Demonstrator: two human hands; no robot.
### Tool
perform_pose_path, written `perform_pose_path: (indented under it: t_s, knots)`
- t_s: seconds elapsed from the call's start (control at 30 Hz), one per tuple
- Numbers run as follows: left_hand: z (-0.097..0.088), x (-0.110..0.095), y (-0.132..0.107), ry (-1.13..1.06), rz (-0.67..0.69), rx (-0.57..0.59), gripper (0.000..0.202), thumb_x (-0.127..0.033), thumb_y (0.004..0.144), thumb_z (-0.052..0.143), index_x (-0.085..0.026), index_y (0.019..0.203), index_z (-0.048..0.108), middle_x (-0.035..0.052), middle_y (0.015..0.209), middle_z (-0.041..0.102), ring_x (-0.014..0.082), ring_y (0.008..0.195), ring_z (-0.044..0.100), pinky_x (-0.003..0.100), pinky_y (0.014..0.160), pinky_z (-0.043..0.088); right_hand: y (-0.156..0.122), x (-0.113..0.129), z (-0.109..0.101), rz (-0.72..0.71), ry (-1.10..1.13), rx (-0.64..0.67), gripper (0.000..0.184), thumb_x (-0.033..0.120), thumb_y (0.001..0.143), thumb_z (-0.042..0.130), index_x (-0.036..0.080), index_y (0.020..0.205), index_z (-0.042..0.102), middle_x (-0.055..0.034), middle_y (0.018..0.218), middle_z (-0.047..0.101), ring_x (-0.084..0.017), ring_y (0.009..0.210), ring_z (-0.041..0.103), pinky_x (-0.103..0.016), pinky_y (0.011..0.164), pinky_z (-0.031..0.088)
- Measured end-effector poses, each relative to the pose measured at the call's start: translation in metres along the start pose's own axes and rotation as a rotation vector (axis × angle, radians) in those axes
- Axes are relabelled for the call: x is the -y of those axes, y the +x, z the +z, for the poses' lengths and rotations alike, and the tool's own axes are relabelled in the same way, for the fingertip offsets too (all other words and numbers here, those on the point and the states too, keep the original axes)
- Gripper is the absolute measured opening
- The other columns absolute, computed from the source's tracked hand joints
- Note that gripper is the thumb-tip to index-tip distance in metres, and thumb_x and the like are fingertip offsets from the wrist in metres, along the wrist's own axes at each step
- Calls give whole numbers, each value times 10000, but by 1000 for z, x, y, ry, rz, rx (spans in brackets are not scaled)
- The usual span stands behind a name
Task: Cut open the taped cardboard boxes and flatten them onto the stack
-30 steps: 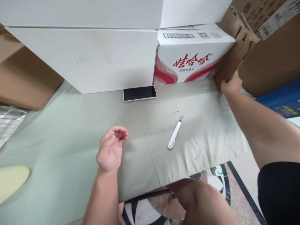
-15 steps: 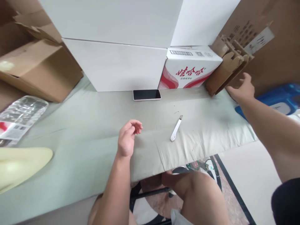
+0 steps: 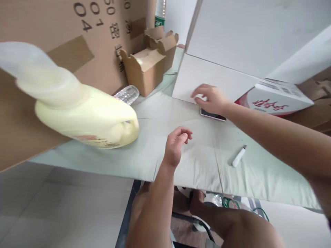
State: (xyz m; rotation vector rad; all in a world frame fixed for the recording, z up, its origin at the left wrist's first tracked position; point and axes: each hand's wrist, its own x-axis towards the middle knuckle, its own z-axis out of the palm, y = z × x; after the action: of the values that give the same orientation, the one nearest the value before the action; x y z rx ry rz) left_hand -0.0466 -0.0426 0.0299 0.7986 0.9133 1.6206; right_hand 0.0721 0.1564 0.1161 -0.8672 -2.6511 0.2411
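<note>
My left hand (image 3: 176, 146) hovers over the front of the cloth-covered table (image 3: 155, 158), its fingers loosely curled with nothing in them. Farther back, my right hand (image 3: 210, 99) is above a dark-screened phone (image 3: 214, 115) and covers part of it. Its fingers are spread and hold nothing. A white utility knife (image 3: 239, 156) lies to the right of both hands. Left of my left hand is a large pale yellow detergent bottle (image 3: 103, 115) with a translucent cap, lying on its side.
Behind the phone stand white panels (image 3: 201, 75) and a white box with red lettering (image 3: 276, 100). Small open cardboard boxes (image 3: 151, 70) and a clear plastic package (image 3: 128, 94) are at the back left, beside a big carton (image 3: 103, 41). Bottles (image 3: 230, 203) lie below the table edge.
The view has swung left, bringing the whole yellow bottle into sight. My right hand has moved from beside the brown cardboard at the far right to above the phone. My left hand stays loosely curled.
</note>
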Motion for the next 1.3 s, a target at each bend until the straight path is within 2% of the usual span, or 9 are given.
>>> perform_pose_path:
  t_s: [0.13, 0.2, 0.37, 0.57, 0.8, 1.0, 1.07, 1.17, 1.3]
  knots:
    - [-12, -5, 0, -167, -22, -41, 266, -433, 762, 572, -184, 783, 663, 46, 708, 601, 159, 658, 458, 339, 662, 325, 109, 82, 71, 32, 191, 70, 346, 92, 842, 607, 194, 1148, 732, -100, 1669, 361, -241, 1173, 687, -435, 1111, 534]
    - [-15, -7, 1, -233, -34, -77, 260, -438, 738, 577, -185, 742, 636, 41, 678, 570, 152, 640, 432, 337, 649, 305, 146, 106, 90, 43, 211, 83, 375, 100, 863, 603, 183, 1215, 702, -70, 1722, 232, -242, 1237, 668, -428, 1154, 511]
    - [-13, -13, -1, -239, 24, -94, 226, -404, 738, 568, -187, 738, 631, 35, 658, 528, 160, 652, 449, 346, 659, 347, 169, 104, 100, 71, 194, 31, 291, 72, 880, 547, 140, 1139, 663, -49, 1497, 549, -260, 1397, 538, -424, 1224, 423]
    - [-11, -12, -6, -257, 188, -344, 219, -395, 761, 550, -200, 674, 599, 26, 649, 511, 151, 624, 460, 318, 609, 344, 85, 50, 64, 222, 571, -74, 299, 185, 845, 610, 203, 1131, 693, -70, 1563, 498, -286, 1287, 626, -450, 1096, 566]
    - [-4, -8, -5, 169, 509, -700, 158, -251, 842, 498, -211, 716, 585, 6, 714, 517, 163, 723, 491, 309, 708, 371, -103, 39, 11, 42, 572, -361, 231, 365, 937, 568, 269, 968, 776, -78, 1203, 723, -317, 1221, 667, -505, 988, 601]
    - [3, -4, 0, 367, 673, -538, 210, -248, 862, 542, -226, 980, 715, 60, 1164, 579, 216, 1197, 548, 339, 1032, 452, -239, 86, -1, 157, 579, -640, 204, 261, 934, 582, 266, 765, 696, -66, 814, 728, -245, 671, 680, -408, 535, 526]
    - [4, -4, 2, 524, 642, -391, 232, -312, 890, 578, -231, 999, 766, 68, 1293, 529, 240, 1320, 489, 372, 1191, 361, -251, 96, 0, 143, 628, -633, 96, 218, 892, 605, 286, 859, 663, -49, 814, 734, -240, 627, 673, -399, 485, 514]
    - [7, -8, 6, 736, 574, -217, 368, -491, 911, 617, -219, 1067, 810, 94, 1431, 400, 276, 1382, 401, 383, 1266, 247, -252, 96, -2, -1, 656, -557, 304, 117, 818, 589, 296, 1059, 638, -25, 825, 733, -218, 644, 693, -379, 522, 561]
    - [8, -10, 11, 881, 571, -126, 558, -644, 949, 505, -219, 1131, 816, 124, 1370, 345, 310, 1365, 314, 442, 1241, 221, -257, 82, -6, -89, 466, -407, 310, 50, 768, 535, 252, 976, 645, -25, 806, 704, -172, 645, 666, -340, 553, 552]
